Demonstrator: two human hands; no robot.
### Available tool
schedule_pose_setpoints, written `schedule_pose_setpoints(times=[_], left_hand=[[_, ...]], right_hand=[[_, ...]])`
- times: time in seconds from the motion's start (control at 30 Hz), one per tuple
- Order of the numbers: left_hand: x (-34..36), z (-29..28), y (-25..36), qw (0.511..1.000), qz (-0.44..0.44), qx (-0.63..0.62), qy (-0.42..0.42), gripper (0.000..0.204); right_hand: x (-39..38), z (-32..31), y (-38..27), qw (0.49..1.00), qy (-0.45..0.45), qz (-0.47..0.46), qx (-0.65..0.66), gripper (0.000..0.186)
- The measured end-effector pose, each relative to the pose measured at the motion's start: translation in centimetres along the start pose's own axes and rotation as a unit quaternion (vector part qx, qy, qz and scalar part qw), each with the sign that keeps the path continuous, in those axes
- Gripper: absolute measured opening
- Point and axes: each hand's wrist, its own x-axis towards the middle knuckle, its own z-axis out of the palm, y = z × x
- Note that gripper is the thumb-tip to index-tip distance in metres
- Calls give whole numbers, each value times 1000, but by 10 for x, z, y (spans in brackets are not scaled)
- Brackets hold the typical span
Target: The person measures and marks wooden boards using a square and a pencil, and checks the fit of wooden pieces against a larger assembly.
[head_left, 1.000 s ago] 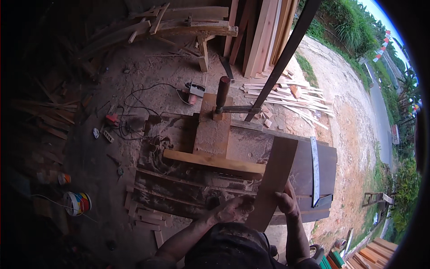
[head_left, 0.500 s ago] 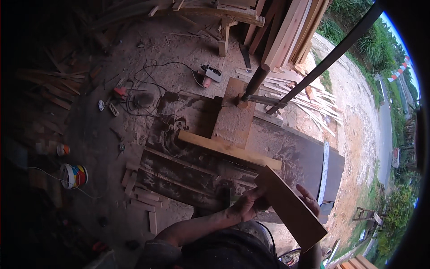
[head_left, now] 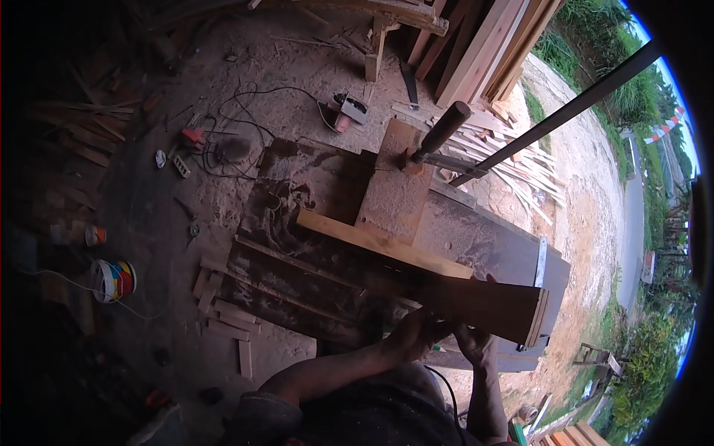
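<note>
A brown wooden board lies roughly level above the right half of the dusty machine table; layered lines show at its right end. Its left end is gripped by my left hand, fingers closed at the lower edge. My right hand holds the middle from underneath, and a fingertip shows past the far edge. Just beyond the board, a yellowish wooden strip runs across the table as a straight fence. The board covers most of my right fingers.
A wide sawdust-covered plank sits behind the strip, with a dark round post at its far end. On the floor are a circular saw, cords, offcuts and a paint bucket. Long timbers lean at the back.
The board has turned from a steep slant to nearly level, its right end rising. My right hand has shifted left and come into view below it.
</note>
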Motion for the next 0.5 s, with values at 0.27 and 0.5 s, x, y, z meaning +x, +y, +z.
schedule_pose_setpoints(times=[0.27,0.5], left_hand=[[-14,-18,28,990,-92,83,64,45],[-76,1,114,842,165,494,144,32]], right_hand=[[-19,26,20,998,6,12,-60,85],[-19,44,28,997,4,22,-76,83]])
